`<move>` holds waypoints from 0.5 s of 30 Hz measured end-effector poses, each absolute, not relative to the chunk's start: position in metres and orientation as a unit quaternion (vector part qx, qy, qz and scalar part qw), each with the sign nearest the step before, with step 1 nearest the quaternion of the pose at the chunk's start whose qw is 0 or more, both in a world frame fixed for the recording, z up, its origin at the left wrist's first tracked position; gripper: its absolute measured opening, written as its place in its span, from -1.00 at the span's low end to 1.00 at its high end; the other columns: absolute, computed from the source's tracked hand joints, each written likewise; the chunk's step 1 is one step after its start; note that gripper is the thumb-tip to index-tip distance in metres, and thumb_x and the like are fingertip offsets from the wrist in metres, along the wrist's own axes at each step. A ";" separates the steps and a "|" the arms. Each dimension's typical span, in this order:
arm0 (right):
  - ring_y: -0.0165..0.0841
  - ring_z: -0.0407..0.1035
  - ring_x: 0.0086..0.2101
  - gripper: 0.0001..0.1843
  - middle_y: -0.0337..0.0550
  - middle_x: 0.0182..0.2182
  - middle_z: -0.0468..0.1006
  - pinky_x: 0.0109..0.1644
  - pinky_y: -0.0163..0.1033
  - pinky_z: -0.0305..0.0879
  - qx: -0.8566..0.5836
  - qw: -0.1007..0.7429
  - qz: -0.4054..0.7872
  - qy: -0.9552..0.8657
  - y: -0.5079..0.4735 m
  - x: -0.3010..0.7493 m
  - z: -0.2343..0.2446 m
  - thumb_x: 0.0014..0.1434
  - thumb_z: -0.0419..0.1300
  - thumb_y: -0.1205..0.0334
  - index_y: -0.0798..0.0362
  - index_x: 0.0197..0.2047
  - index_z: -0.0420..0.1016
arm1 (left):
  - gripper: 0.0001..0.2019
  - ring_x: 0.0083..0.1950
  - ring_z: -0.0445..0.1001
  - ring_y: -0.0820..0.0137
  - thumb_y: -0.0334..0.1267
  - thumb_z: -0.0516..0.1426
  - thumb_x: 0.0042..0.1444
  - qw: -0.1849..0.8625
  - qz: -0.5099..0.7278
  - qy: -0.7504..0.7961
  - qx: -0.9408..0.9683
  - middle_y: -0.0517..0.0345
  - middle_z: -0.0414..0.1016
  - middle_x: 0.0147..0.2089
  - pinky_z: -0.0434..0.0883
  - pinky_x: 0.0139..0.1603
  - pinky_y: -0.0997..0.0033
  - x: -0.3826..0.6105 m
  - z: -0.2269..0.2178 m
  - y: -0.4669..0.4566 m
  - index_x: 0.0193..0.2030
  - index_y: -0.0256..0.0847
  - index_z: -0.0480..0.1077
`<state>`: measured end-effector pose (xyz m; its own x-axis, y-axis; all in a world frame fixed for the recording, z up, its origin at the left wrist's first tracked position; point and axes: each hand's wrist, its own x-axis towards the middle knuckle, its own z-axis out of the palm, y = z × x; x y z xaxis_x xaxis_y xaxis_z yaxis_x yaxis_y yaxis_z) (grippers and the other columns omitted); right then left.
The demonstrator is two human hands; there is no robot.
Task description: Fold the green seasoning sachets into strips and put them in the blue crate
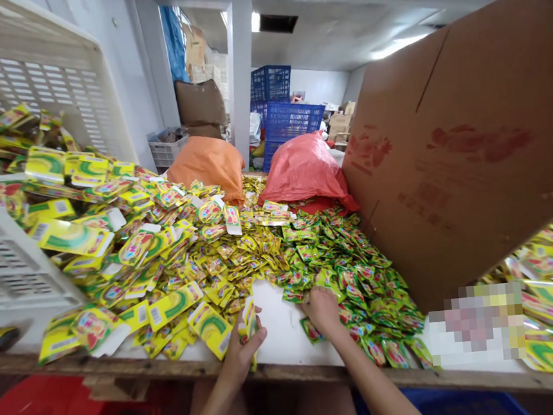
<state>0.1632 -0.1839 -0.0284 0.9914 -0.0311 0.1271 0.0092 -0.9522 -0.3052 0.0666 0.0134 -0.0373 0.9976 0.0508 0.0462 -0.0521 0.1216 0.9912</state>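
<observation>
My left hand (243,347) is closed around a small stack of yellow sachets (248,320) held upright at the near edge of the white table (282,336). My right hand (321,310) rests palm down on the pile of green and yellow sachets (350,272), fingers curled into the packets; whether it grips any is hidden. Flat yellow cartons (173,304) lie just left of my left hand.
A white plastic crate (0,257) tipped on its side spills cartons at the left. A large brown cardboard box (455,146) stands at the right. Orange (207,162) and pink sacks (304,166) sit behind the pile. Blue crates (288,119) stand further back.
</observation>
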 end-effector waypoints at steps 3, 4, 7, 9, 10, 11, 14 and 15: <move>-0.07 0.31 -0.17 -0.80 0.12 -0.29 0.48 -0.10 -0.09 0.13 -0.983 0.178 -0.049 -0.015 -0.190 0.168 -0.025 -0.11 0.25 0.24 0.16 -0.39 0.40 | -0.56 -0.28 0.28 0.45 -0.07 0.12 0.01 0.753 0.022 0.001 0.658 0.17 0.27 -0.31 0.27 -0.20 0.44 0.066 -0.036 0.014 0.00 -0.22 0.19; -0.13 0.34 -0.22 -0.86 0.05 -0.33 0.49 -0.13 -0.13 0.14 -0.980 0.193 -0.041 -0.028 -0.194 0.170 -0.022 -0.07 0.22 0.27 0.14 -0.41 0.38 | -0.54 -0.29 0.28 0.44 -0.07 0.12 0.00 0.756 0.016 0.003 0.655 0.17 0.26 -0.30 0.28 -0.23 0.45 0.066 -0.036 0.014 0.01 -0.22 0.18; -0.32 0.37 -0.35 -0.89 -0.12 -0.40 0.49 -0.23 -0.27 0.20 -0.966 0.245 -0.012 -0.084 -0.206 0.172 -0.010 0.04 0.07 0.34 0.11 -0.30 0.35 | -0.53 -0.34 0.27 0.47 -0.05 0.13 -0.01 0.762 0.000 -0.001 0.648 0.17 0.25 -0.31 0.27 -0.32 0.49 0.067 -0.032 0.012 0.00 -0.22 0.17; -0.39 0.37 -0.34 -0.78 -0.15 -0.33 0.49 -0.27 -0.34 0.21 -0.952 0.274 0.008 -0.132 -0.213 0.170 -0.003 0.08 0.01 0.37 0.11 -0.17 0.31 | -0.55 -0.42 0.22 0.52 -0.04 0.12 0.00 0.756 -0.001 -0.005 0.654 0.21 0.23 -0.37 0.23 -0.39 0.52 0.069 -0.030 0.010 -0.03 -0.23 0.17; -0.41 0.37 -0.33 -0.74 -0.17 -0.30 0.48 -0.27 -0.36 0.21 -0.946 0.282 0.022 -0.157 -0.216 0.167 0.000 0.08 0.00 0.39 0.09 -0.13 0.31 | -0.56 -0.44 0.20 0.52 -0.04 0.12 0.00 0.748 0.001 -0.003 0.663 0.23 0.22 -0.39 0.22 -0.40 0.53 0.069 -0.029 0.009 -0.05 -0.24 0.18; -0.41 0.37 -0.34 -0.71 -0.20 -0.32 0.48 -0.28 -0.37 0.21 -0.941 0.283 0.041 -0.179 -0.218 0.163 0.001 0.05 0.02 0.40 0.08 -0.12 0.32 | -0.56 -0.43 0.21 0.52 -0.04 0.12 -0.01 0.739 0.006 0.003 0.674 0.23 0.23 -0.39 0.23 -0.39 0.52 0.070 -0.028 0.008 -0.05 -0.24 0.19; -0.35 0.35 -0.35 -0.67 -0.24 -0.44 0.46 -0.28 -0.33 0.18 -0.937 0.253 0.096 -0.219 -0.223 0.147 -0.004 -0.10 0.11 0.46 0.06 -0.21 0.42 | -0.48 -0.22 0.31 0.42 -0.04 0.15 -0.03 0.710 0.026 0.026 0.703 0.13 0.30 -0.24 0.29 -0.19 0.48 0.071 -0.031 0.004 0.02 -0.22 0.14; -0.31 0.33 -0.32 -0.68 -0.22 -0.44 0.45 -0.25 -0.30 0.17 -0.940 0.237 0.104 -0.223 -0.224 0.141 -0.007 -0.15 0.13 0.46 0.07 -0.26 0.45 | -0.46 -0.16 0.31 0.40 -0.03 0.14 -0.02 0.703 0.030 0.033 0.710 0.11 0.31 -0.19 0.28 -0.14 0.46 0.071 -0.032 0.002 0.06 -0.21 0.11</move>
<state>0.1413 -0.2238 -0.0069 0.8787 0.4690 -0.0889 0.3705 -0.7875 -0.4925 0.0712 0.0022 -0.0319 0.9959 0.0904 -0.0038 0.0047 -0.0104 0.9999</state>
